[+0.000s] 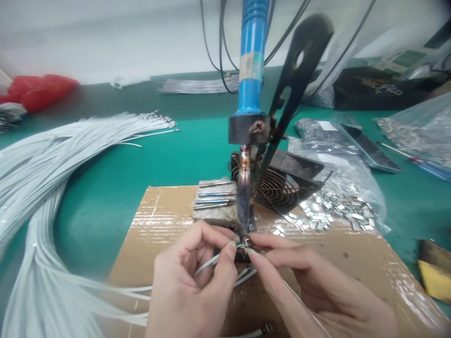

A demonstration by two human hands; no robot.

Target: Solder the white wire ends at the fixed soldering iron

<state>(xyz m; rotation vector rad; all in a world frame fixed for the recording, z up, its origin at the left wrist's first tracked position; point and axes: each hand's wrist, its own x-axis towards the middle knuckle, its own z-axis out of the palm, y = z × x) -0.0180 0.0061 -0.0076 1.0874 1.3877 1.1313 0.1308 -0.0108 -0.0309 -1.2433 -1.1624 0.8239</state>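
Observation:
My left hand (192, 281) pinches the end of a thin white cable (207, 265) between thumb and forefinger. My right hand (310, 286) pinches a small metal clip (246, 242) at the cable's tip. Both meet directly under the tip of a blue-handled soldering iron (251, 70), which is fixed upright in a black stand (296, 80). The iron's dark tip (244, 206) ends just above my fingertips. More white cable ends (246, 274) lie under my hands on a taped cardboard sheet (155, 225).
A large bundle of white cables (38, 188) fans over the green table at left. Loose metal clips (327, 211) spill from a clear bag at right. A small black fan (278, 183) sits behind the iron. A grey block with metal pins (214, 202) lies beside it.

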